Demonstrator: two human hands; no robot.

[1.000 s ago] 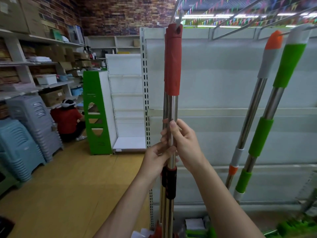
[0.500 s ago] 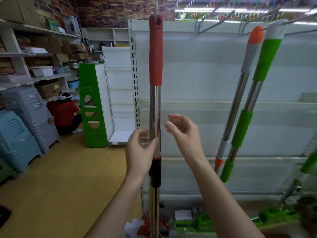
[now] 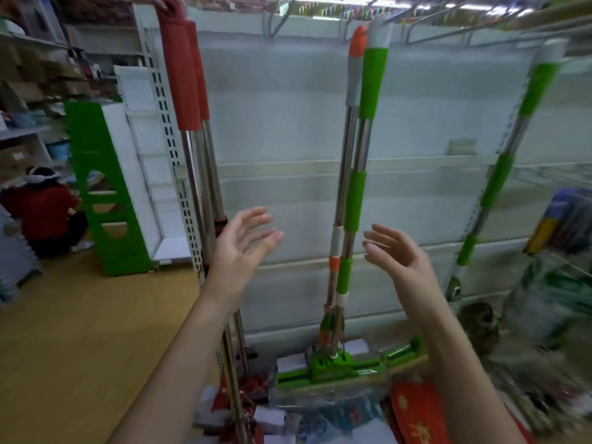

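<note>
Two red-handled mops (image 3: 192, 123) with steel poles hang side by side at the left end of a white shop rack (image 3: 288, 123). My left hand (image 3: 240, 245) is raised just right of their poles, fingers spread and holding nothing. My right hand (image 3: 394, 251) floats further right, fingers relaxed and empty. Between my hands hang an orange-tipped mop (image 3: 350, 91) and a green-handled mop (image 3: 368, 91); the green mop head (image 3: 333, 370) sits at the rack's foot.
Another green-handled mop (image 3: 499, 174) hangs at the right. Packaged goods and a red mat (image 3: 416, 408) lie on the floor by the rack. A green-and-white shelf unit (image 3: 105, 187) stands at the left, with a crouching person in red (image 3: 41, 213) beyond it.
Both hands have let go of the red mop's pole and moved right, fingers spread. The view has swung right and down, so the red mops now hang at the left.
</note>
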